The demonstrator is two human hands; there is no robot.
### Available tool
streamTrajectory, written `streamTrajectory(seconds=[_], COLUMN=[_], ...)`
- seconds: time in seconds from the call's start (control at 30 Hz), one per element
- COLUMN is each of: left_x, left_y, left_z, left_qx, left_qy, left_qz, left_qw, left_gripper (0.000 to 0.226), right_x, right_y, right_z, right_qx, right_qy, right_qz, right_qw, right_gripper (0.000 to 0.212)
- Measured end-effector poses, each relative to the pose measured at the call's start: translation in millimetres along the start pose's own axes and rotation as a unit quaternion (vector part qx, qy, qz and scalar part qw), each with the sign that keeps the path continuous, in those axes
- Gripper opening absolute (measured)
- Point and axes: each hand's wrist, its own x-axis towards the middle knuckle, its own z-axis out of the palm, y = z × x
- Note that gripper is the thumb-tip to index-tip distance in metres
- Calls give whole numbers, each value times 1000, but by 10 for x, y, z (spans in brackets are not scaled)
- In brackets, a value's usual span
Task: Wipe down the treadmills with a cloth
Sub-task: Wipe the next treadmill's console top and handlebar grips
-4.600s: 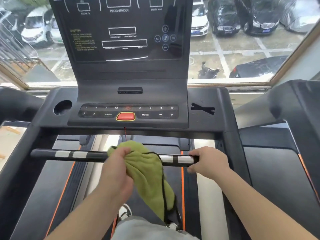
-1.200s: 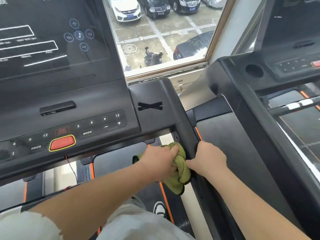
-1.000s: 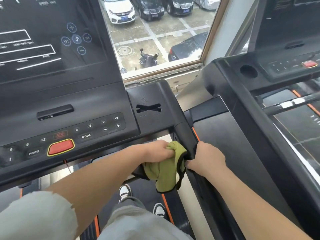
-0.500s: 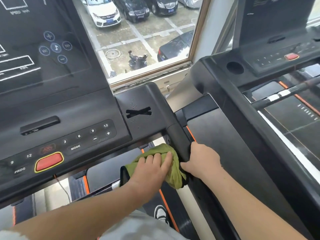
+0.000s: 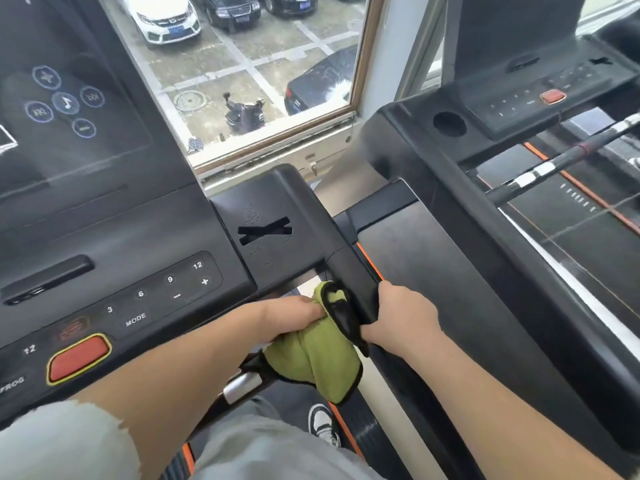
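A green cloth (image 5: 317, 358) with black edging is pressed against the inner side of the black right side rail (image 5: 349, 268) of the treadmill, just below the console (image 5: 138, 244). My left hand (image 5: 294, 315) grips the cloth's upper part; the rest hangs loose below. My right hand (image 5: 403, 315) is closed around the same rail from the outer side, right beside the cloth. The console carries a red stop button (image 5: 78, 358) and number keys.
A second treadmill (image 5: 519, 109) stands to the right, with a cup hole (image 5: 449, 124), its own red button (image 5: 553, 96) and a striped handlebar (image 5: 554, 164). A window (image 5: 249, 74) ahead looks onto parked cars. My shoe (image 5: 323, 424) rests on the belt below.
From the front handlebar, my hands and the cloth shifted to the right side rail. In the last second my left hand rubbed the cloth up and down the rail; the cloth now hangs lower.
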Motion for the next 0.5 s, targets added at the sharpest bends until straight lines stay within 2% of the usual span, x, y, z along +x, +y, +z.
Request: streamTrajectory(seconds=[0.07, 0.13, 0.2, 0.27, 0.3, 0.4, 0.43, 0.5], left_x=[-48, -155, -229, -283, -326, -328, -331, -275], left_y=[19, 76, 112, 115, 120, 53, 30, -78], left_z=[0, 24, 149, 354, 469, 770, 832, 925], left_qx=[39, 118, 220, 328, 380, 510, 536, 537], left_qy=[13, 64, 109, 165, 202, 301, 319, 367], left_qz=[13, 47, 105, 151, 157, 134, 120, 123], left_qw=[999, 990, 964, 918, 889, 795, 773, 750], left_gripper=[44, 43, 30, 14, 18, 58, 64, 75], right_x=[10, 17, 13, 7, 4, -4, -8, -26], right_y=[-19, -32, -37, -38, -36, -7, 7, 31], right_z=[-2, -10, -14, -18, -20, -11, -7, -5], right_qx=[4, 2, -1, 3, 4, -5, -7, -13], right_qy=[-4, -5, -5, -3, -2, 7, 8, 8], right_qz=[5, 11, 14, 11, 6, -14, -18, -24], right_qw=[1000, 1000, 1000, 1000, 1000, 1000, 1000, 1000], right_gripper=[45, 45, 42, 40, 38, 35, 36, 36])
